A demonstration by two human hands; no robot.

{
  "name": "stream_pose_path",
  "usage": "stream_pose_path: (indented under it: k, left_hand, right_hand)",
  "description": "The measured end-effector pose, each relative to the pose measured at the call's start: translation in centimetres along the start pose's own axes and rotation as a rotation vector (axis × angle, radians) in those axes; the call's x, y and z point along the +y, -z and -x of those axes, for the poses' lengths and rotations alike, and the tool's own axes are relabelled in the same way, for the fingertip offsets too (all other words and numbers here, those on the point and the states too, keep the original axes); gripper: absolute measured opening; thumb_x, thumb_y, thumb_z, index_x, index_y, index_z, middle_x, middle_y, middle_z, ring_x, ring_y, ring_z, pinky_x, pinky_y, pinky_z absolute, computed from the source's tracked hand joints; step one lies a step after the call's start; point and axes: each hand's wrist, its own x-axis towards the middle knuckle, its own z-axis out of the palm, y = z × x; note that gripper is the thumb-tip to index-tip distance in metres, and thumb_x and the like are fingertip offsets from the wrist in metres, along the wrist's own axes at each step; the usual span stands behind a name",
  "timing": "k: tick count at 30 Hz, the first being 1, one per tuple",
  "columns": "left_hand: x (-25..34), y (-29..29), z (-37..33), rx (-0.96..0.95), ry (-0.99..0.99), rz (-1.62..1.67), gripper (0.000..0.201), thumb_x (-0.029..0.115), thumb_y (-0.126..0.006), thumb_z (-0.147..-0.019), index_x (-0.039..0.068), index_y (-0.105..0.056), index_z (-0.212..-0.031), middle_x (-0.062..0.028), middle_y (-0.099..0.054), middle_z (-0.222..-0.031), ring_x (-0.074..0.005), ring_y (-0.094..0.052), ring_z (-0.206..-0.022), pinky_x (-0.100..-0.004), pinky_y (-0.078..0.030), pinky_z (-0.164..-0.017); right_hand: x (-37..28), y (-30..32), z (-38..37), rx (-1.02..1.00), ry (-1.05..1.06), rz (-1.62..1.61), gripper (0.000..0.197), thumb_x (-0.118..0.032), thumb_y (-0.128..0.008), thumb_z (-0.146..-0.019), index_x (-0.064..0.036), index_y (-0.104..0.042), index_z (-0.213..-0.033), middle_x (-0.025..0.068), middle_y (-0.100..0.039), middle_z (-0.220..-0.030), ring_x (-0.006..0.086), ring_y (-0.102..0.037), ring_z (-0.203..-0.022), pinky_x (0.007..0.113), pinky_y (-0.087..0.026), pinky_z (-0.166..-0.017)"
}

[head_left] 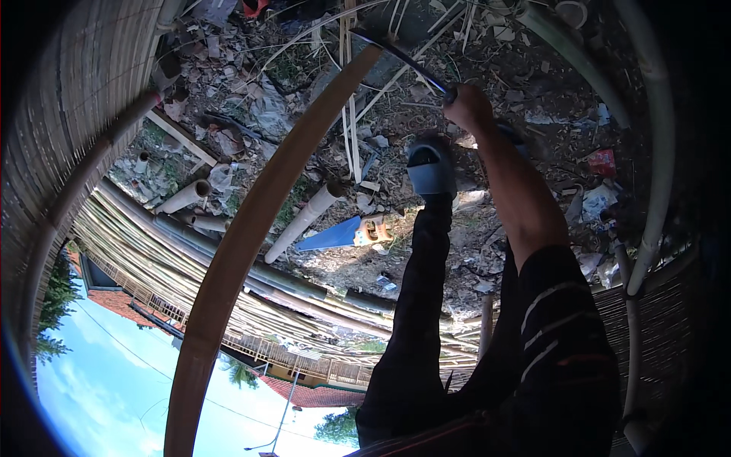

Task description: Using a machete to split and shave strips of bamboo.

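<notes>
My right hand is closed round the handle of a long, dark, curved machete. The blade stretches away to the left, across the far end of a long, wide bamboo slat. Blade and slat overlap there; I cannot tell how deep the edge sits, if it does. The slat runs from the lower left up to the blade, its near end cut off by the lower edge. My left hand does not show. Thin split bamboo strips lie beyond the slat.
A blue-bladed handsaw lies on the ground beside a cut bamboo pole. My sandalled foot is close to it. Shavings and scraps litter the ground. Woven bamboo walls and green poles stand at the sides.
</notes>
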Motion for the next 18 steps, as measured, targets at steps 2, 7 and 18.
stream_pose_path:
  k: [2,7,18]
  left_hand:
    - [0.1,-0.9,0.4,0.013,0.007,0.012,0.042,0.023,-0.034,-0.105,0.016,-0.04,-0.064,0.0077,-0.034,-0.049,-0.0052,-0.034,-0.038,-0.0208,-0.033,-0.039]
    - [-1.3,-4.2,3.2,-0.118,0.05,0.267,0.036,0.016,-0.049,-0.093,0.021,-0.038,-0.058,0.0122,-0.035,-0.053,-0.0023,-0.039,-0.044,-0.0183,-0.029,-0.045]
    - [-1.0,-2.8,6.4,0.046,-0.102,0.675,0.034,0.021,-0.041,-0.101,0.016,-0.039,-0.068,0.0094,-0.032,-0.052,-0.0022,-0.033,-0.04,-0.0178,-0.028,-0.041]
  right_hand:
    - [-0.8,1.2,-0.1,-0.057,-0.004,0.141,0.029,-0.031,-0.068,-0.081,-0.0046,-0.07,-0.093,0.0194,-0.07,-0.085,0.0366,-0.069,-0.081,0.045,-0.055,-0.073]
    - [-8.8,4.8,11.3,0.004,0.025,-0.183,0.024,-0.026,-0.071,-0.079,-0.0027,-0.069,-0.086,0.0181,-0.071,-0.082,0.0357,-0.07,-0.079,0.045,-0.056,-0.073]
    - [-25.5,14.4,29.0,-0.316,0.662,-0.455,0.029,-0.011,-0.08,-0.059,-0.0115,-0.058,-0.078,0.0049,-0.057,-0.067,0.0242,-0.062,-0.061,0.038,-0.047,-0.053]
